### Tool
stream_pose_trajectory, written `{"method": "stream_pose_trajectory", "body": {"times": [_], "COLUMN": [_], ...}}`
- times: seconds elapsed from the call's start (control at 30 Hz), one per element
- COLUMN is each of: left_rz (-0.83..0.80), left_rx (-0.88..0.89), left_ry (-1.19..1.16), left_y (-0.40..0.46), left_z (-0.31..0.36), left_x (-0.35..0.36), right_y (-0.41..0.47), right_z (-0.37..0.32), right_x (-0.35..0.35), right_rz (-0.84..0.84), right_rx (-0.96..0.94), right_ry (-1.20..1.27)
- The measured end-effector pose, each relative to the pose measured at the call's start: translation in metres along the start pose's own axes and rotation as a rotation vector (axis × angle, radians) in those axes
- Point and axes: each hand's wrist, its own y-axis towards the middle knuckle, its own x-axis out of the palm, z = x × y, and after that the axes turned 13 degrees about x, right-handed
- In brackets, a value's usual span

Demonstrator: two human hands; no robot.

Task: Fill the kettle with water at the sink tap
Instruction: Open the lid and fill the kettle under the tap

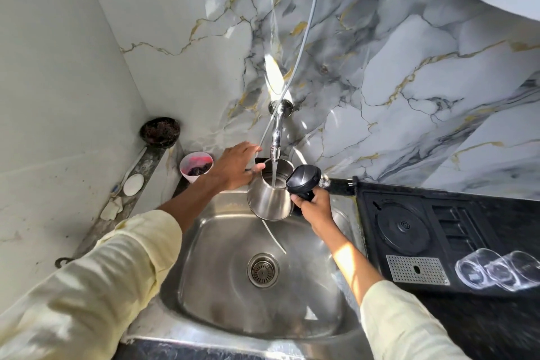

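Note:
A steel kettle (270, 199) hangs over the sink (222, 310), tilted toward me, with its black lid (304, 177) flipped open. My right hand (314, 207) grips its black handle. Water streams from the chrome wall tap (276, 137) straight into the kettle's mouth. My left hand (233, 166) reaches toward the tap, thumb resting against the kettle's rim and fingers stretched out beside the spout. What those fingertips touch is hidden behind the tap.
A drain strainer (263, 269) sits mid-sink. A pink cup (195, 166), a dark bowl (159, 131) and a soap bar (133, 184) line the left ledge. On the right counter stand a black tray with the kettle base (401, 226) and clear glasses (496, 272). A thin hose (306, 35) hangs down.

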Motion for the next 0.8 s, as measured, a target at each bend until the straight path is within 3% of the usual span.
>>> {"method": "stream_pose_trajectory", "body": {"times": [0.1, 0.23, 0.5, 0.8], "left_rz": [0.039, 0.123, 0.222, 0.210], "left_rx": [-0.137, -0.232, -0.464, -0.592], "left_ry": [-0.242, -0.362, -0.212, -0.288], "left_y": [0.021, 0.039, 0.059, 0.066], "left_z": [0.018, 0.028, 0.031, 0.035], "left_x": [-0.003, 0.002, -0.002, 0.000], "right_y": [0.001, 0.003, 0.003, 0.003], "right_z": [-0.002, -0.004, -0.009, -0.006], "right_x": [0.002, 0.002, 0.004, 0.008], "right_rz": [0.000, -0.011, 0.016, 0.054], "right_rx": [-0.006, -0.018, -0.029, -0.066], "right_ry": [0.015, -0.004, -0.033, -0.048]}}
